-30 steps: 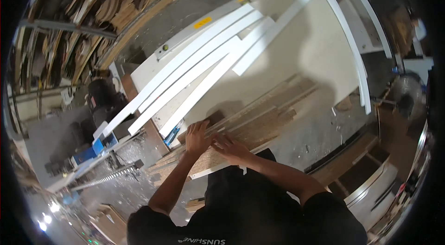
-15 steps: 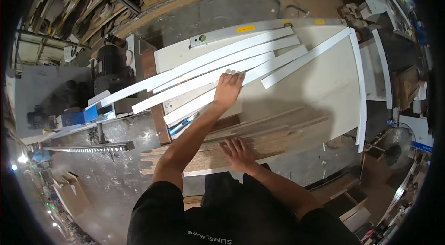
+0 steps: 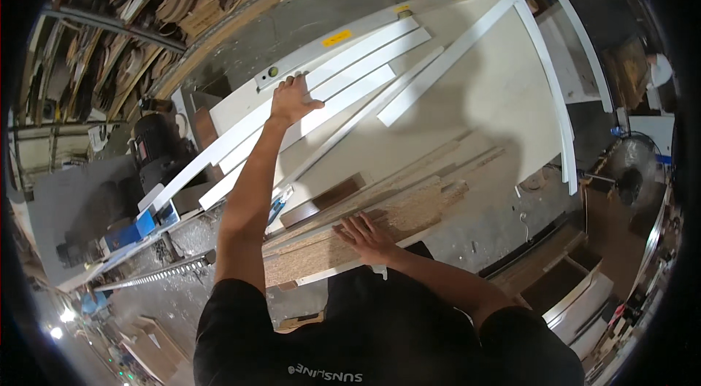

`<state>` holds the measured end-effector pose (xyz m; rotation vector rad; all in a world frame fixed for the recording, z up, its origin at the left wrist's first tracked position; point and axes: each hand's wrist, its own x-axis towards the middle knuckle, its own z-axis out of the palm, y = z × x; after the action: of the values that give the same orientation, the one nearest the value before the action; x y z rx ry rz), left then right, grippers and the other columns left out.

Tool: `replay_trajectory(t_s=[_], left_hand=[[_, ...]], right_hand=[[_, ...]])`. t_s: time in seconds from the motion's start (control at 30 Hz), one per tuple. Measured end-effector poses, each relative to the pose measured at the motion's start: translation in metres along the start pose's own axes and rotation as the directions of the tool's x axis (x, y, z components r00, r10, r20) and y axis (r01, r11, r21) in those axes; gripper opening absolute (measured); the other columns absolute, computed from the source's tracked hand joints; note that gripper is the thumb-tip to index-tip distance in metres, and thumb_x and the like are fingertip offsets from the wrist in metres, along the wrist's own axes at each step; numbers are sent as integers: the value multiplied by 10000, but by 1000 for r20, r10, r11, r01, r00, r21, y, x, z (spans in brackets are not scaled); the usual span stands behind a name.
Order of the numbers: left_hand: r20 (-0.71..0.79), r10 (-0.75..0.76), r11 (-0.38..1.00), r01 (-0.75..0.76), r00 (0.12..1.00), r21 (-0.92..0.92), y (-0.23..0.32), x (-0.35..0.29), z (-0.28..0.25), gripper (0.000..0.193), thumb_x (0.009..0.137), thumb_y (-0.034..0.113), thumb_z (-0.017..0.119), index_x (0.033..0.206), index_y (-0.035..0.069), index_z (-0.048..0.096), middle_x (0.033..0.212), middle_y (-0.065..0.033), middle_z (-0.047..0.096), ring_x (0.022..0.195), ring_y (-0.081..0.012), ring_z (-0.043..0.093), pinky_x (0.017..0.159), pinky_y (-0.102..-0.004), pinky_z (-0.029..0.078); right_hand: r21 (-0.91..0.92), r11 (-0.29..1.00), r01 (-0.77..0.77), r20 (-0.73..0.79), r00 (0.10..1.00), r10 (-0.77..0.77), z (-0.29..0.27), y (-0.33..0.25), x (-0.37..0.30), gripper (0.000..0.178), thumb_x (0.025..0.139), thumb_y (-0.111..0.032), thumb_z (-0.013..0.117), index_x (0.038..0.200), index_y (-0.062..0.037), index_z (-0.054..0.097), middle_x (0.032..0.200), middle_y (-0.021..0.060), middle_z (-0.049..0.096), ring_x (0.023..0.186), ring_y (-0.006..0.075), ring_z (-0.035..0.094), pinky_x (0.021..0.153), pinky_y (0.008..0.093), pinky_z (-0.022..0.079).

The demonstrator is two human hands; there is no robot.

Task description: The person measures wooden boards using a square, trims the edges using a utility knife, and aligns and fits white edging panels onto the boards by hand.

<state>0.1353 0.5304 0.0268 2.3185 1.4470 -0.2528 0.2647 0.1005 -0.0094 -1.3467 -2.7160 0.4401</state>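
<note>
We see left hand [image 3: 292, 99] stretched to 11 o'clock, fingers spread flat on long white painted strips [image 3: 343, 83] fanned across the white table [image 3: 504, 86]. Right hand [image 3: 371, 238] at 6 o'clock, open palm pressing raw chipboard plank [image 3: 350, 236] on near edge. Hands well apart.

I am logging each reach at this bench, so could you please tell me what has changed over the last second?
The left hand left the chipboard panel and stretched out to the far white strips, where it now lies on them. The right hand stayed flat on the panel; the strips and white table look unmoved.
</note>
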Motion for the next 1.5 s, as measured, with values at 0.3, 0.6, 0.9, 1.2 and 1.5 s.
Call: replay_trajectory(t_s=[0.3,0.6,0.9,1.2,1.5], left_hand=[[-276,204,978,-207,939,19,37,4,55,950,908,655,776,1522,-39,564,1500,-267,628,1433,-420,544,1229,-516,381],[-443,298,954,-283,846,101,89,18,100,357,1026,280,694,1352,141,733,1344,-45,644,1351,-279,575,1257,-603,318],[-354,281,903,-370,892,-216,259,-10,84,408,984,376,745,1186,22,728,1022,-171,789,934,-398,768,900,-518,585],[-185,244,967,-254,952,-28,343,-11,137,671,841,402,878,1294,-19,616,1140,-182,730,1020,-330,762,954,-445,546],[-50,261,888,-260,964,-378,237,-63,-6,637,771,400,855,1297,50,769,1178,-186,763,1015,-348,745,1011,-454,564]], right_hand=[[44,998,33,-34,999,-31,5,-1,1,899,1021,-405,635,1759,-88,232,1702,277,378,1578,423,398,1345,651,221],[34,998,-48,-114,992,52,1,-2,3,915,923,-363,691,1733,-116,345,1652,257,480,1550,409,459,1354,616,223],[17,1000,-9,49,999,8,3,-3,3,882,1022,-402,604,1760,-90,235,1743,247,361,1628,412,332,1367,653,122],[615,765,-190,316,948,-19,6,-1,-1,675,1033,-335,582,1648,-81,468,1762,213,356,1632,423,329,1344,652,187],[99,994,-33,-102,994,44,13,-5,-2,743,1049,-347,521,1714,-64,347,1704,231,420,1604,410,377,1374,620,177]])
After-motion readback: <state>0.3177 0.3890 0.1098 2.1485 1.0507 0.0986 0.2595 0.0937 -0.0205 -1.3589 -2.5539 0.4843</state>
